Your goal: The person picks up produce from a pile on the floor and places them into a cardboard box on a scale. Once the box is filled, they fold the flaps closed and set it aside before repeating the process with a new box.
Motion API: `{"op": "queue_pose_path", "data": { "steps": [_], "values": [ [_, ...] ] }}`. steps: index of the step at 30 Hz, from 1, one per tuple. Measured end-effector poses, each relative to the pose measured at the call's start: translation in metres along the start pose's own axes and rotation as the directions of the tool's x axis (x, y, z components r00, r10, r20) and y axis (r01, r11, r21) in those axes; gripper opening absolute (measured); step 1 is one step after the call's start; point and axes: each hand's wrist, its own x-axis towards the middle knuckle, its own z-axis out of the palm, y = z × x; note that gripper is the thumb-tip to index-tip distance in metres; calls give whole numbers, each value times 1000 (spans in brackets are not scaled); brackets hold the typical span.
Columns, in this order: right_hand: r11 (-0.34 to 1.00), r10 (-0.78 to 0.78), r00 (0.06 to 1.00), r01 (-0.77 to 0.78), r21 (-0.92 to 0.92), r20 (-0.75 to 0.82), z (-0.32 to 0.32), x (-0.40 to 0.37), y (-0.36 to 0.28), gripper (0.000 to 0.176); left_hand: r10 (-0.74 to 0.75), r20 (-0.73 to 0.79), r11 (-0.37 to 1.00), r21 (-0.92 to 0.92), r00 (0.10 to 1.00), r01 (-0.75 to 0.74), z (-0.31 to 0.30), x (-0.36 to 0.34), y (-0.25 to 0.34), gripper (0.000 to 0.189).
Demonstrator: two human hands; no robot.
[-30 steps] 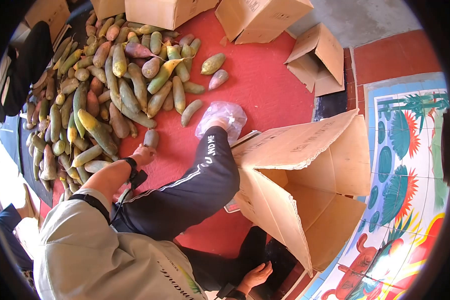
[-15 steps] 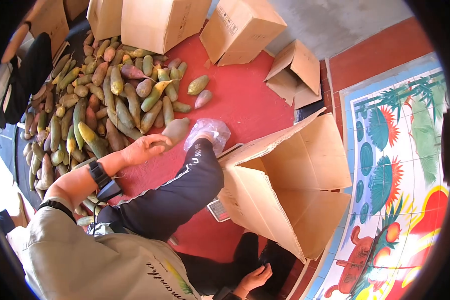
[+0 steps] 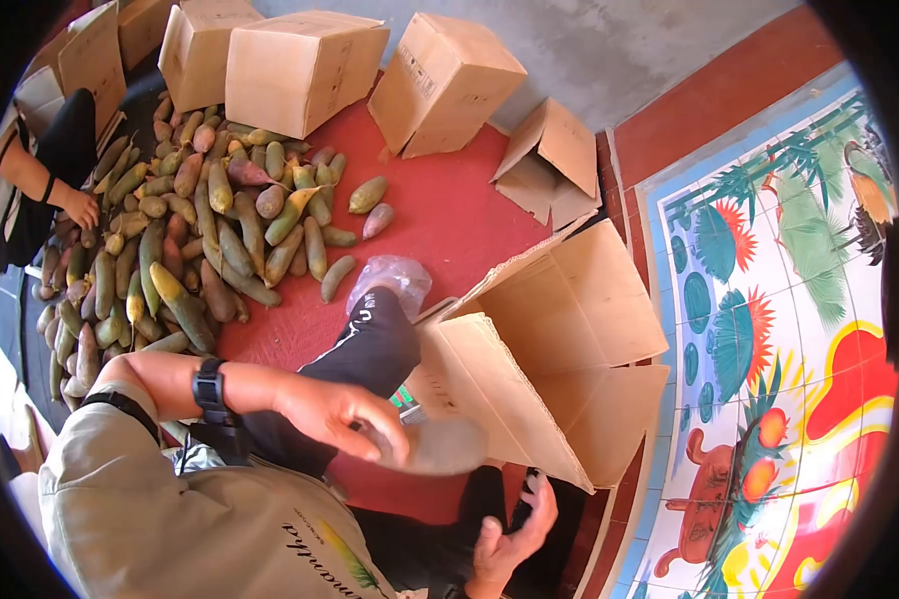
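Note:
My left hand [image 3: 355, 419], with a black watch on its wrist, is closed round a grey-green elongated vegetable [image 3: 440, 446], blurred by motion. It is over my dark-trousered leg, left of a large open cardboard box [image 3: 589, 299]. Lower right, my right hand [image 3: 514, 539] has its fingers apart and its palm turned up, holding nothing, below the box's near flap. A big pile of green, brown and pinkish vegetables [image 3: 170, 240] lies at the upper left. A small one [image 3: 338, 279] lies on the red floor beside my plastic-covered foot [image 3: 390, 285].
Several cardboard boxes [image 3: 305, 70] stand along the back wall. A smaller open box [image 3: 549, 160] is near the tiled mural [image 3: 769, 329] at the right. At the far left, another person's hand [image 3: 78, 207] is by the pile. A device partly shows behind my left hand.
My left hand has moved from near my foot down and right, carrying a vegetable. My right hand has risen slightly and its fingers have spread. The other person's hand now shows by the pile.

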Motion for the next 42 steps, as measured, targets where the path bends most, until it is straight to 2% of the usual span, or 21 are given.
{"op": "queue_pose_path", "data": {
  "steps": [1,4,5,7,8,11,13,14,15,16,17,18,19,21,24,26,27,29,33,36,42],
  "values": [
    [988,60,997,-66,140,45,4,5,-5,74,109,44,993,-38,993,-107,7,8,-11,22],
    [906,181,875,-326,269,449,0,1,1,86,132,157,991,-28,979,-129,15,24,-18,22],
    [908,175,876,-320,271,449,0,-2,-2,86,112,174,993,-42,978,-106,15,28,-18,22],
    [672,352,848,-523,524,395,-1,-6,-17,82,95,189,995,-58,977,-86,15,37,-19,21],
    [628,378,852,-524,575,363,-3,-8,-14,81,99,207,995,-5,973,-101,14,41,-21,22],
    [632,415,857,-514,580,306,-12,-6,-6,79,116,221,993,-31,968,-112,20,55,-30,24],
    [685,378,905,-416,597,197,-19,4,-9,67,247,72,969,-32,966,-245,23,65,-26,28],
    [705,422,884,-458,542,199,-31,9,-16,70,249,70,968,-31,966,-248,23,69,-21,28],
    [719,467,862,-499,484,196,-43,20,-30,74,367,-123,910,252,922,-328,23,72,-10,33],
    [785,436,897,-421,454,78,-48,26,-30,70,511,-268,788,525,817,-321,22,73,-4,38],
    [845,392,919,-342,411,-40,-51,33,-32,67,606,-307,606,775,734,-176,17,69,-3,56],
    [827,431,889,-321,462,-155,-49,46,-46,65,691,-293,499,855,661,-142,10,69,-5,57],
    [906,374,881,-281,318,-288,-53,50,-33,62,767,-264,386,918,585,-93,2,71,-10,59],
    [945,279,845,-155,289,-456,-51,57,-8,43,755,-302,370,929,582,3,-10,80,-16,58],
    [938,328,894,-270,217,-305,-47,56,31,58,753,-313,272,949,579,158,-18,89,-35,55],
    [943,331,927,-326,57,-177,-37,63,36,52,793,-225,120,969,566,217,-20,92,-47,45],
    [948,300,945,-310,-65,-133,-31,65,41,51,793,-233,123,966,563,226,-22,93,-52,45],
    [945,322,943,-325,-32,-83,-23,69,48,46,874,-107,7,978,475,209,-25,95,-59,41],
    [916,395,918,-396,61,26,-16,83,55,45,897,-109,-1,968,428,249,-29,98,-54,43],
    [912,408,905,-411,-1,123,-18,93,50,40,894,-121,18,972,432,234,-32,100,-48,41],
    [885,465,871,-450,-121,159,-21,95,54,22,881,-153,87,983,447,164,-32,108,-32,31]
  ]
}}
